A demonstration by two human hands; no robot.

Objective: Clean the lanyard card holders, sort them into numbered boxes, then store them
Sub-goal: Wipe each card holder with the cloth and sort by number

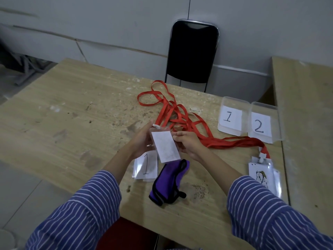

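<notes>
A: In the head view, we see the left hand [142, 139] and the right hand [189, 145] holding 1 clear card holder [165, 147] above the wooden table [72, 105].

B: We see the left fingers curled behind its left edge, and the right thumb and fingers pinching its right edge. The holder tilts, showing a white card; its clip meets the red lanyards [180, 116] tangled on the table.

A: Below the hands, we see a holder marked 1 [146, 166] lying flat, just beside a purple cloth [169, 183].

B: At the far right, we see clear box 1 [232, 118] touching clear box 2 [264, 123]. Near the right edge lies a stack of stained holders [263, 175].
</notes>
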